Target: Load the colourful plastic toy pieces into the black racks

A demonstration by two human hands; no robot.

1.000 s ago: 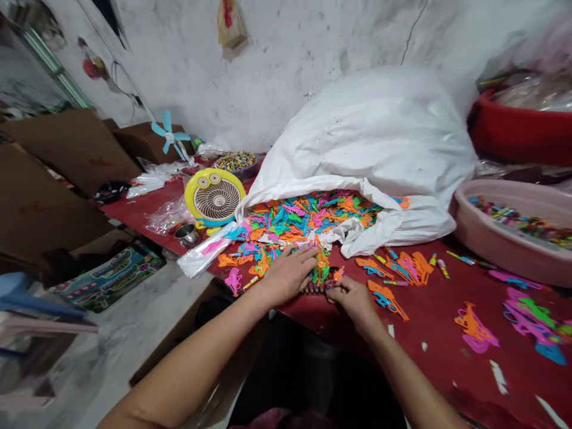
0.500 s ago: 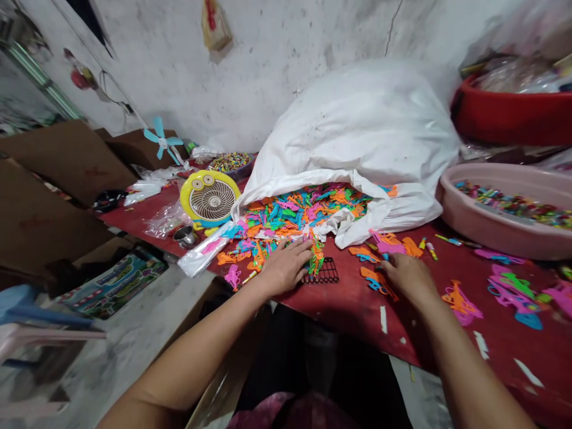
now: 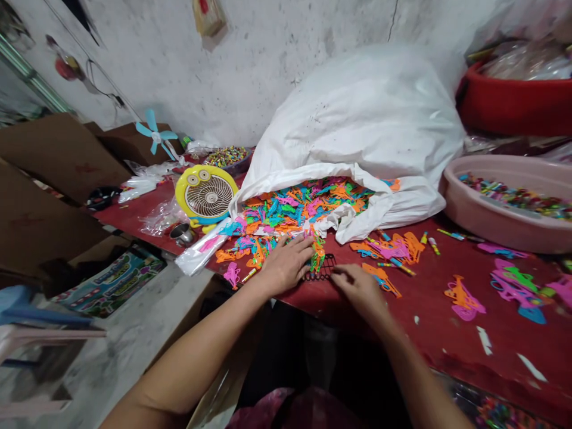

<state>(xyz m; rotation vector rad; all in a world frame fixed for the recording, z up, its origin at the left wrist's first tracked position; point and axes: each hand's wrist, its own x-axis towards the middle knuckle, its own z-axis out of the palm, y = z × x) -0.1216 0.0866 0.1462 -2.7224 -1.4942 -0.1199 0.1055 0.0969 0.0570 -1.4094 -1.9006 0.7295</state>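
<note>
My left hand [image 3: 288, 265] lies over the left part of a small black wire rack [image 3: 328, 265], its fingers stretched out and resting beside green and orange plastic toy guns [image 3: 318, 253]. My right hand [image 3: 361, 289] is at the rack's right edge, fingers reaching forward and a little apart, nothing visible in them. Right of it lie orange and blue toy guns [image 3: 383, 280] and a striped tube [image 3: 402, 266]. Behind both hands, a big white sack [image 3: 357, 119] spills a heap of colourful toy guns [image 3: 290, 205] onto the red table [image 3: 429, 316].
A pink basin [image 3: 500, 190] with many small colourful pieces stands right, below a red basin [image 3: 522, 98]. At left are a yellow fan [image 3: 209, 196], a metal cup [image 3: 182, 234], clear plastic bags [image 3: 201, 247] and cardboard boxes [image 3: 58, 167]. More toy guns [image 3: 465, 298] lie at right.
My right hand has moved left from the toy guns to the rack's edge. Striped tubes now show on the toy guns where it was. My left hand has stayed in place.
</note>
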